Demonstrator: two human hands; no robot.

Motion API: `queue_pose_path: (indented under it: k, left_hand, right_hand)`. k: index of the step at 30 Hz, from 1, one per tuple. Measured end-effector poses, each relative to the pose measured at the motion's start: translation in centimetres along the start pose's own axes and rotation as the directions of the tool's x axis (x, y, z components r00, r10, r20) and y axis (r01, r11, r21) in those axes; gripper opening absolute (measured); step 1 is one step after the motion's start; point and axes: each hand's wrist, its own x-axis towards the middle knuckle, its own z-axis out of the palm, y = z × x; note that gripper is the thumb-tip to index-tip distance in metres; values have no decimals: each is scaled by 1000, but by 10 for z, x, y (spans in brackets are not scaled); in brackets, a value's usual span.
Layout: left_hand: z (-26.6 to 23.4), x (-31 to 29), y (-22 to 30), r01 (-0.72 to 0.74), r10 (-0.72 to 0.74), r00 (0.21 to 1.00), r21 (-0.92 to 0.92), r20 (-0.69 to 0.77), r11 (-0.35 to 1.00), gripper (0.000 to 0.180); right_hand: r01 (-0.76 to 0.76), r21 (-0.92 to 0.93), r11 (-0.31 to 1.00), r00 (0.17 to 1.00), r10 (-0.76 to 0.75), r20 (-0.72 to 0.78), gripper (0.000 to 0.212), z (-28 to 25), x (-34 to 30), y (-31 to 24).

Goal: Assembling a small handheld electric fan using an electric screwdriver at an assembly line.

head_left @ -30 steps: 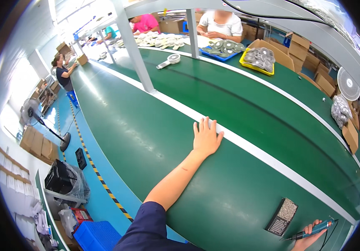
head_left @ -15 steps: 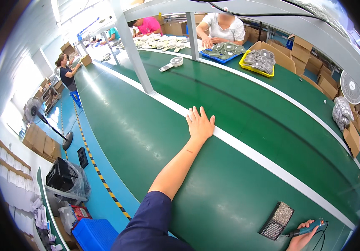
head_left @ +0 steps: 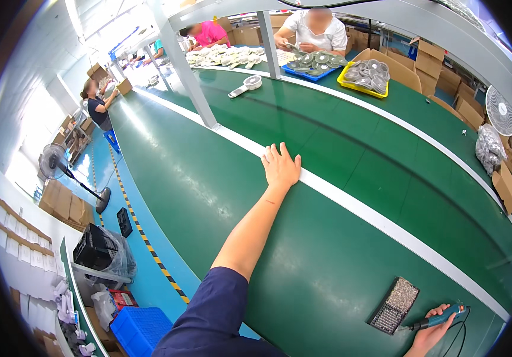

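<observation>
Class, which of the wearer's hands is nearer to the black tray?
Right. The right hand, holding the driver, is just right of the black tray; the left hand is farther off, forward and left of it, on the white strip.

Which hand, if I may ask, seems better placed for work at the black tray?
Probably the right hand: it holds the teal tool, tip beside the black tray; the left hand lies farther off, over the white rail.

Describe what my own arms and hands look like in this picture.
Your left arm wears a dark navy sleeve that stops near the elbow. The left forearm is bare, with a short, thin dark mark toward the wrist. Your left hand and right hand are ungloved. No right sleeve shows.
</observation>
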Motion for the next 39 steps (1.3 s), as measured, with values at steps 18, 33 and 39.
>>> queue_pose_path:
  k: [18,33,39]
  left_hand:
    - [-2,1,-2,14,-15,1000,28,19,1000,66]
    - [-1,-2,1,2,-2,1000,31,-3,1000,61]
    - [-5,-1,0,10,-10,1000,14,2,1000,62]
  right_hand:
    - [-16,11,1000,999,17,-33,30,1,2,6]
    - [-64,-16,998,993,62,-101,37,3,1,-1]
    - [-104,37,994,993,106,-45,39,-3,4,-2]
